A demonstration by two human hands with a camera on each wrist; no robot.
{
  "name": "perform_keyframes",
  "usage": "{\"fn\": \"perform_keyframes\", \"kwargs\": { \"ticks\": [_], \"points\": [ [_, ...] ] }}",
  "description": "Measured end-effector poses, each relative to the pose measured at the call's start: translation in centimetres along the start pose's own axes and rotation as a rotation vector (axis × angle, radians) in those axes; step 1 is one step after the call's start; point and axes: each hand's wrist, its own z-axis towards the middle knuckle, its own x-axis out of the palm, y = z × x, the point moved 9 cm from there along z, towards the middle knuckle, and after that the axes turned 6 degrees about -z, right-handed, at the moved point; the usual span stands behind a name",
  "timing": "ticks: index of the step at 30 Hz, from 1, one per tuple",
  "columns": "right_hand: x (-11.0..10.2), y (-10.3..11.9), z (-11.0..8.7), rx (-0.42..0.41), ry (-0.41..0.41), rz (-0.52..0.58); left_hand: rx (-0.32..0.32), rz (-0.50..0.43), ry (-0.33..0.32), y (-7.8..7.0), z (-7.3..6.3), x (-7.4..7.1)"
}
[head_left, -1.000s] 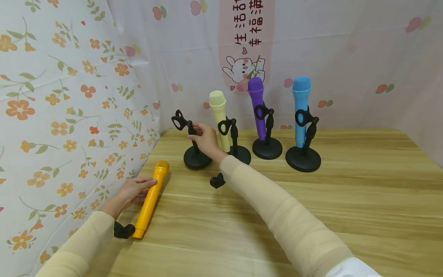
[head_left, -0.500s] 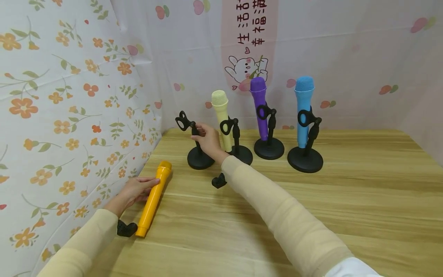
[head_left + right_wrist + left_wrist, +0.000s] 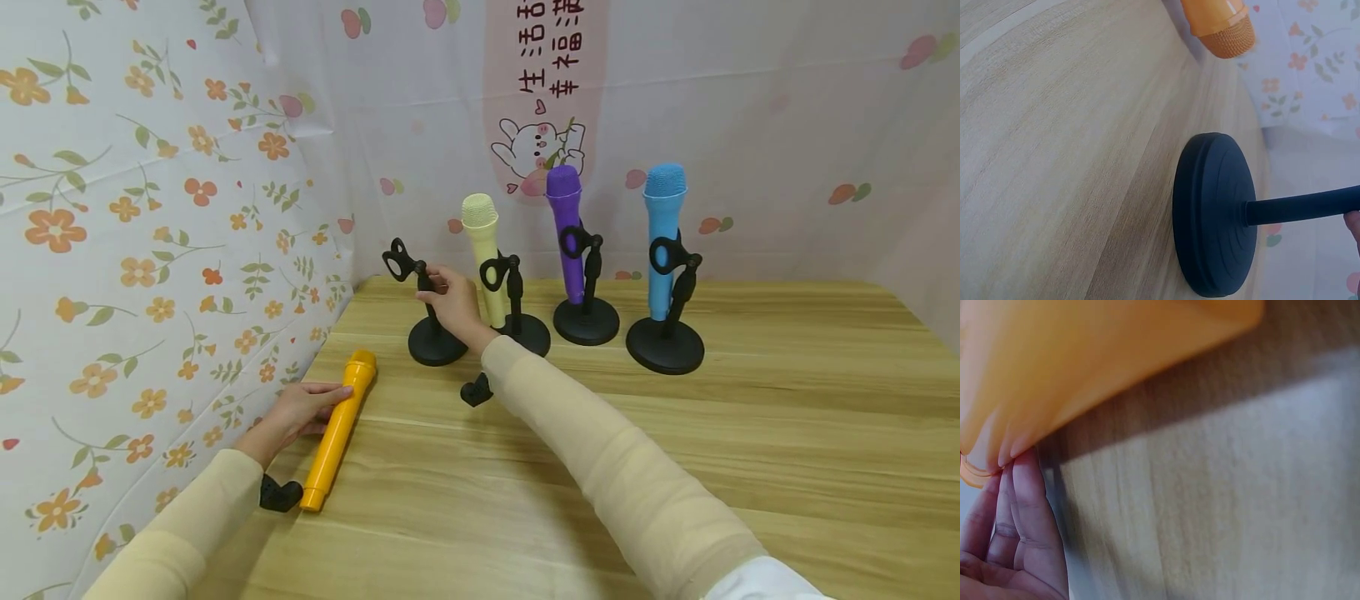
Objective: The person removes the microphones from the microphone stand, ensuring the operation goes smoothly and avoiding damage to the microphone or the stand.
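An orange microphone (image 3: 330,450) lies slanted on the table at the left, its mesh head pointing to the back. My left hand (image 3: 300,412) pinches its body just below the head; in the left wrist view, the fingers (image 3: 1038,512) meet the blurred orange body. Farther back, a black microphone stand (image 3: 435,346) has its ring clip with no microphone in it. My right hand (image 3: 456,304) holds this stand's upright post near the top. In the right wrist view the round stand base (image 3: 1216,215) rests on the table, and only a fingertip shows at the edge.
To the right stand several more black stands, holding a pale yellow microphone (image 3: 481,229), a purple microphone (image 3: 564,196) and a blue microphone (image 3: 664,200). The yellow one is close beside my right hand. Patterned cloth (image 3: 405,108) hangs behind and at the left of the wooden table (image 3: 787,400).
The head view has shifted slightly, so everything appears a little farther right. Both hands keep their hold, and the orange microphone and the stand stay in place.
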Motion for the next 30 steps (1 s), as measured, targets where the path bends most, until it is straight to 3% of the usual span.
{"fn": "perform_keyframes", "kwargs": {
  "ticks": [21, 30],
  "points": [
    [0.44, -0.39, 0.23, -0.031, 0.007, 0.002, -0.025, 0.006, 0.006, 0.12, 0.03, -0.01],
    [0.41, -0.33, -0.03, -0.001, 0.040, 0.013, -0.022, 0.007, 0.006, -0.22, -0.35, 0.25]
  ]
}}
